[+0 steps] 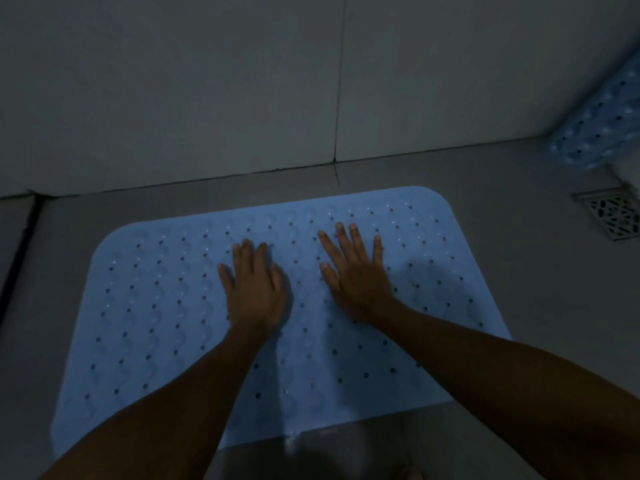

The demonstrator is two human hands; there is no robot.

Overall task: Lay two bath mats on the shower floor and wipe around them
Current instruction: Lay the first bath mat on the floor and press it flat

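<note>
The pale blue bath mat [166,306] lies flat on the shower floor [519,237], its far edge just short of the tiled wall [207,81]. Both hands press on its middle, left hand [254,289] and right hand [356,271] with fingers spread, palms down, each grip released and holding nothing. It looks soft, rubbery and light, dotted with holes; I would lift it by a corner or edge. The second mat [599,126] leans against the wall at far right, not yet laid, beyond the floor drain [613,213].
</note>
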